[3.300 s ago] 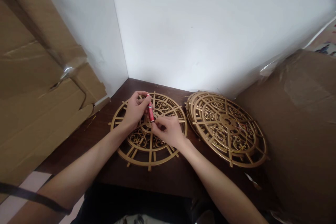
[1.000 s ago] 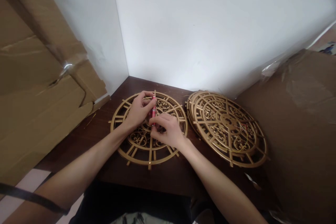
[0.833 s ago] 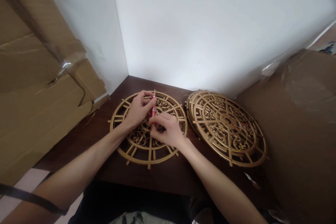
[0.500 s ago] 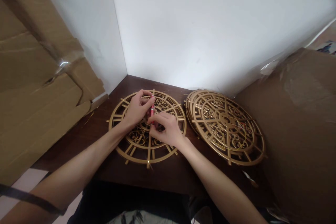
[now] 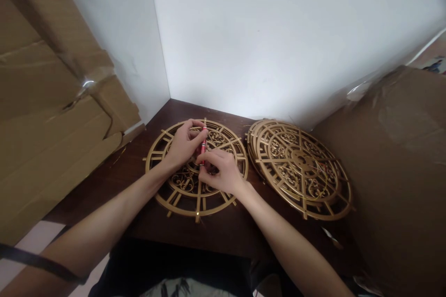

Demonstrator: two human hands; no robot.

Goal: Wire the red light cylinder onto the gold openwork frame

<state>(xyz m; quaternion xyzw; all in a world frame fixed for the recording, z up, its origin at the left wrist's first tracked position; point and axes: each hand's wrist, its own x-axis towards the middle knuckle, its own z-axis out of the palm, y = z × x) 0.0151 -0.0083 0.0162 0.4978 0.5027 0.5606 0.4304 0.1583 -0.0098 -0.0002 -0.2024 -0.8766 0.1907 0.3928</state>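
A slim red pen-like stick (image 5: 203,147) with silvery bands is held between my two hands, over a round gold openwork frame (image 5: 197,214) lying flat on the dark table. My left hand (image 5: 184,145) pinches its far end between thumb and fingers. Nearer to me, my right hand (image 5: 221,169) is closed on the other end. Both hands are above the middle of the frame and hide part of its scrollwork. Whether the stick's tip touches the frame I cannot tell.
To the right lies a stack of similar gold frames (image 5: 301,160), with thin wires on the top one. A small blade-like tool (image 5: 331,237) rests near the front right. Cardboard boxes stand at left (image 5: 45,102) and right (image 5: 397,171). A white wall (image 5: 278,32) rises behind the table (image 5: 167,234).
Both hands keep their grip on the red stick, nearly in place. The whole view has shifted very slightly.
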